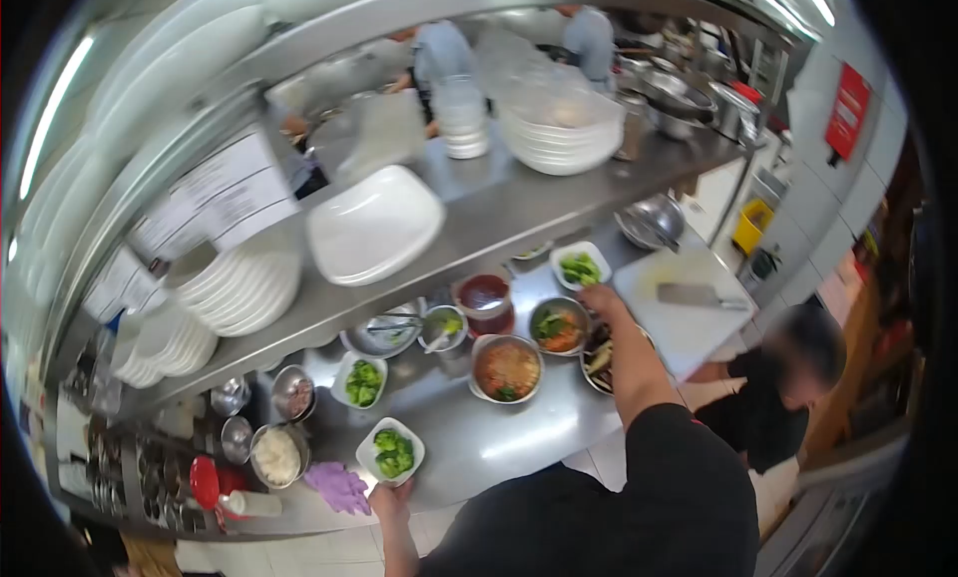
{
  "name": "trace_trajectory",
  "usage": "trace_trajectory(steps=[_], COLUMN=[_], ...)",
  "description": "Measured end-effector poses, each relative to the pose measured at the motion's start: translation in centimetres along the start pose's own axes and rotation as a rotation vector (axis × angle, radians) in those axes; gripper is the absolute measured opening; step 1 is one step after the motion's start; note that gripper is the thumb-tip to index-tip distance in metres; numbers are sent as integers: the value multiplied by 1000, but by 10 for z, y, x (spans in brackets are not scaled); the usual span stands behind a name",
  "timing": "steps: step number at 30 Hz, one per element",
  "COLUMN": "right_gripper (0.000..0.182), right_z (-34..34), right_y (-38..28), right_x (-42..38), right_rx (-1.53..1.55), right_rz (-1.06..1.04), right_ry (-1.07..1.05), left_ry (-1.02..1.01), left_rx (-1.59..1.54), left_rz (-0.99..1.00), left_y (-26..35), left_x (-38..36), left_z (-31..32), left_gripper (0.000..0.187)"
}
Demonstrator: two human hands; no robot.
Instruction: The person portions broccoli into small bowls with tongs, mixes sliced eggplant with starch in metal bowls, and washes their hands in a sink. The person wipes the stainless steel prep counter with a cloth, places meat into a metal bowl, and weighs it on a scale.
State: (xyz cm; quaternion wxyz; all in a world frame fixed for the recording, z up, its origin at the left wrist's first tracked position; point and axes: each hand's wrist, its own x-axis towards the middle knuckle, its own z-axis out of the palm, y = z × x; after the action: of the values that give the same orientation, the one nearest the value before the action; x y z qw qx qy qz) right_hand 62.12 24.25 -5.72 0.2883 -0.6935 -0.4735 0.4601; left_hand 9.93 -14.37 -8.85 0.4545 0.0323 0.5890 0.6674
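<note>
With the left hand (391, 497), grips the near side of a white bowl (418, 461) of broccoli at the near edge of the bench (464, 447), with fingers partly closed and largely hidden beneath the rim. Has this bowl directly beyond the left hand, overlapping the fingers.

With the right hand (599, 298), reaches towards the far edge, with fingers bent beside the near rim of a second white bowl (605, 260), also holding greens; cannot tell whether touching it or how far open.

Shows between the hands a pot (506, 398) of reddish food and, closer to the right hand, a metal bowl (536, 323) of green and orange pieces. Includes a third white bowl (341, 380) of greens beyond and left of the gripped one, and a crumpled purple glove (337, 487) along the near edge, just left of the left hand. Carries, towards the bench's right end, a white cutting board (659, 331) with a knife (687, 294) on top.
</note>
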Motion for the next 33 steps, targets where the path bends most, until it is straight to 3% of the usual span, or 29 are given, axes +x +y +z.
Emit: trace_trajectory(steps=[2,5,6,7,9,10,13,16,18,21,24,26,27,29,31,33], right_gripper=[24,28,31,31,24,21,23,20,18,18,19,21,21,26,27,26], right_z=[-6,-16,-16,-14,-11,-12,0,-14,-18,-35,-44,-47,-52,-68,-83,-102], right_y=[16,7,-11,-7,-4,-4,7,6,5,-9,-3,13,10,-10,-13,-20], right_x=[36,11,-11,-8,3,9,35,61,67,77,90,100,88,48,18,-23], right_rx=[-470,-478,-235,-230,362,609,858,694,631,561,546,679,673,711,670,550], right_rz=[-142,-127,109,119,276,371,238,259,146,203,141,29,35,67,16,-86], right_ry=[-148,-85,-14,-9,116,73,177,262,356,394,320,177,179,-12,-56,-87], left_ry=[13,1,-30,-36,-150,-142,-302,-450,-501,-566,-552,-682,-635,-586,-411,-396], left_rx=[15,18,4,14,65,92,154,266,251,222,187,138,174,206,348,377], left_rz=[-64,-23,24,19,101,66,75,23,-10,-166,-244,-213,-208,-206,-277,-272], left_y=[12,30,34,40,54,62,86,82,78,46,7,-40,-50,-65,-77,-80], left_x=[-3,-19,-23,-28,-38,-42,-73,-73,-92,-77,-65,-15,-7,14,41,43], left_z=[3,21,27,36,60,74,150,214,276,346,422,449,468,502,524,539], left_gripper=[26,24,22,22,18,19,23,30,30,33,27,25,26,27,32,32])
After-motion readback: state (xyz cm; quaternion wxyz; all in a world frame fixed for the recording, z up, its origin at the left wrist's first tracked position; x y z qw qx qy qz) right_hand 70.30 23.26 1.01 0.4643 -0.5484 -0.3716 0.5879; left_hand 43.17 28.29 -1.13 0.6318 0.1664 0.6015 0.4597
